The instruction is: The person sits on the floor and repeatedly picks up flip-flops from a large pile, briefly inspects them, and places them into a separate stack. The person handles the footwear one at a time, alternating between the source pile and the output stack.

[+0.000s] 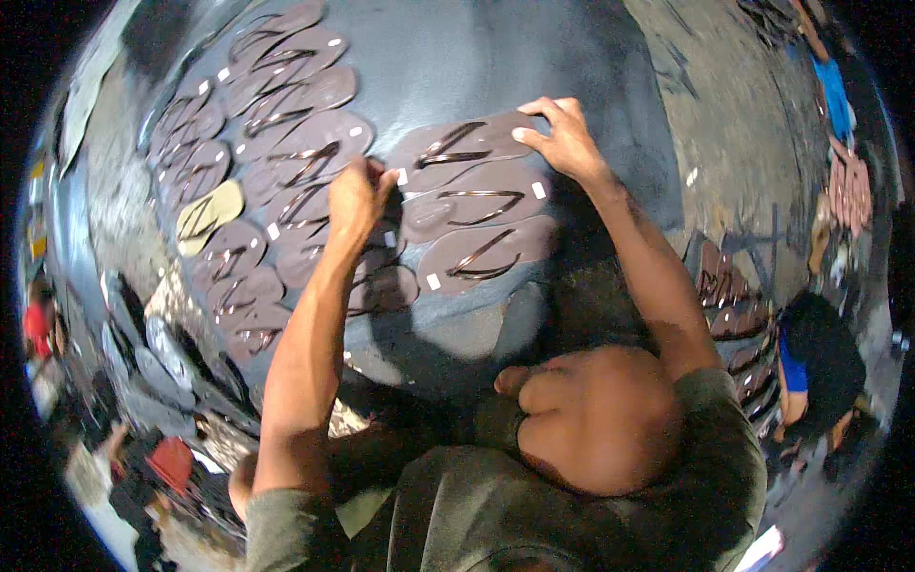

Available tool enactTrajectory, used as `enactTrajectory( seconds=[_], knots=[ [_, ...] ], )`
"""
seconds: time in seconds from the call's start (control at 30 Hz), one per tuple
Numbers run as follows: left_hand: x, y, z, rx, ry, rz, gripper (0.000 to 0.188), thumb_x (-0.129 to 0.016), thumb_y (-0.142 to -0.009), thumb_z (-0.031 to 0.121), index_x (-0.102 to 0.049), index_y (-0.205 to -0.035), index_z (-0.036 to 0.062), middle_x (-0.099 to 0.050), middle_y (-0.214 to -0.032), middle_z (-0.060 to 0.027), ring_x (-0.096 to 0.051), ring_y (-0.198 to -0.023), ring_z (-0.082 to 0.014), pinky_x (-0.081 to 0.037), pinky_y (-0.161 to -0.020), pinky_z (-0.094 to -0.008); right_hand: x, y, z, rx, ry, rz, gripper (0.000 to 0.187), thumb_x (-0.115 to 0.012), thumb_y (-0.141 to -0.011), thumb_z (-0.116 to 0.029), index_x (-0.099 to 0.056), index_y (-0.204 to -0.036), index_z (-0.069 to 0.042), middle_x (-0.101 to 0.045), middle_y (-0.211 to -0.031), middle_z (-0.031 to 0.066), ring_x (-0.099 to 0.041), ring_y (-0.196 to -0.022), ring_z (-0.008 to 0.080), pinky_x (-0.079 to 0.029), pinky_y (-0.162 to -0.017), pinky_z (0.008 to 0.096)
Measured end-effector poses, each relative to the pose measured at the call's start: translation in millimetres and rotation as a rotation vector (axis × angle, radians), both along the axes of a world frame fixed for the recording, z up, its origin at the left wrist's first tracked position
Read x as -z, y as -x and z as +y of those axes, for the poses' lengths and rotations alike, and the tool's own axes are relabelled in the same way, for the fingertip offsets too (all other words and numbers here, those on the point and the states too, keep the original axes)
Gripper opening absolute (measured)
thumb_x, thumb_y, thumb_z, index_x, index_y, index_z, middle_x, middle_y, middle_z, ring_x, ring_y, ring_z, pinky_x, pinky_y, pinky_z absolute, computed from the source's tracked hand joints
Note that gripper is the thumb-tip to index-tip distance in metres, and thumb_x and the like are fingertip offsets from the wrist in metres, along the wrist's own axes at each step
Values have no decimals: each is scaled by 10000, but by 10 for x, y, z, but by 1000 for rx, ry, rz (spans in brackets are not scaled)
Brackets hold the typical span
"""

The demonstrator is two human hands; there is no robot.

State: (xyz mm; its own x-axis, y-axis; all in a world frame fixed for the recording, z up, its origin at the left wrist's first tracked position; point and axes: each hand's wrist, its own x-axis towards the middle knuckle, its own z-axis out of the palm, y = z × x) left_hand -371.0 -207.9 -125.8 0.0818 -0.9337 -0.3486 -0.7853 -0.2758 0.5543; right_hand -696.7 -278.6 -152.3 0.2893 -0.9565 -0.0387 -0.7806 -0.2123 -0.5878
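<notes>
As I watch from afar, the top brown sandal (457, 143) of three in the right-hand column lies with its long axis left to right, toe pointing left. My right hand (569, 143) touches its heel, thumb and forefinger apart; my left hand (355, 202), curled, is by its toe. Whether either grip pinches, I cannot tell. One yellow sandal (214, 212) lies farther left on the dark sheet (572, 57).
</notes>
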Motion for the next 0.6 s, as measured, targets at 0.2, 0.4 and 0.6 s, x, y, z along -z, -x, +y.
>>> enactTrajectory(
  seconds=[0.2,0.4,0.6],
  knots=[
    [-555,-1072,-50,566,52,53,544,-661,-913,480,-603,-1199,21,-673,-1077,-275,-650,-1015,-440,-511,-882,-522,-66,50,174,238,-402,-210,540,-737,-878,-365,-647,-1269,-3,-642,-1284,197,-581,-1233,297,-441,-1052,413],
    [-1368,-3984,2167,-518,200,-185,473,-673,-960,369,-642,-1269,12,-687,-1236,-151,-653,-1140,-246,-483,-1010,-359,171,692,500,377,-260,-284,507,-606,-1019,-363,-540,-1381,-14,-568,-1378,108,-537,-1262,232,-419,-1078,375],
    [-620,-4179,4718,-1088,-159,-223,1263,-913,-615,556,-279,-1531,-41,-422,-1503,-300,-429,-1405,-376,-374,-1146,-447,242,1037,14,283,-237,-247,448,-629,-1006,-358,-570,-1358,-85,-582,-1326,26,-567,-1072,133,-465,-817,281]
  ],
)
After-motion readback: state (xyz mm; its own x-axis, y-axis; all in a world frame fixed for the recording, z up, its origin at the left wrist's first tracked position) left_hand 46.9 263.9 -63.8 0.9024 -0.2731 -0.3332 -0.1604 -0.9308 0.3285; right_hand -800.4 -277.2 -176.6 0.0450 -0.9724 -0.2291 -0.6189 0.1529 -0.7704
